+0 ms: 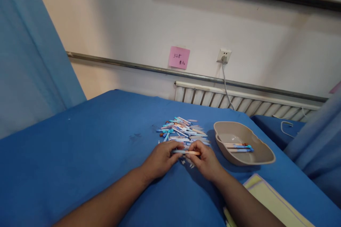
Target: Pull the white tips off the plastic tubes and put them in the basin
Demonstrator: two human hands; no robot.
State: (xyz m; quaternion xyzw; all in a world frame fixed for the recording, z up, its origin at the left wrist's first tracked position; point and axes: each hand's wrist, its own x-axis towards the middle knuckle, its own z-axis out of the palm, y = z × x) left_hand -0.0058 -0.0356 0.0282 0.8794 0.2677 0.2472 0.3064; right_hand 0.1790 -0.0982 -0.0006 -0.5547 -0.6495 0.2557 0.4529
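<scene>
My left hand (161,158) and my right hand (204,160) meet over the blue table (80,156), fingers pinched on the two ends of one thin pen (185,152) with an orange end. Just beyond my fingers lies a loose pile of several pens and pen parts (183,130) in blue, pink and white. A few small white bits lie under my right hand. To the right stands a beige tray (262,157) with a few pens (238,147) lying inside it.
A yellow-green pad (274,202) lies at the table's near right edge. A blue curtain (29,53) hangs on the left. Behind the table are a radiator (239,101), a wall socket with a cable (223,56) and a pink note (179,57).
</scene>
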